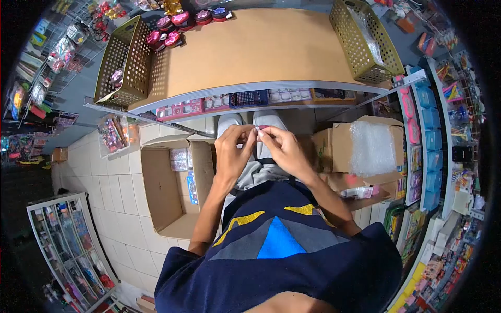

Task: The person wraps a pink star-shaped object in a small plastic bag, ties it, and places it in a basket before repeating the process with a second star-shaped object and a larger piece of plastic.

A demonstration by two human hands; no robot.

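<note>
Both hands meet in front of my body, just below the shelf's front edge. My left hand (233, 148) has its fingers pinched around a very small item whose shape is hidden by the fingertips. Touching it from the right, my right hand (284, 148) is pinched at the same spot, with a bit of pink or red showing by its fingertips. Above the hands lies the tan shelf board (250, 49). Pink and purple flower-topped items (180, 20) stand in a group at its back left.
Olive perforated baskets stand at the shelf's left (122, 65) and right (365, 44) ends. An open cardboard box (156, 182) is on the tiled floor at left. Bubble wrap (371, 148) covers a box at right. Stocked racks line both sides.
</note>
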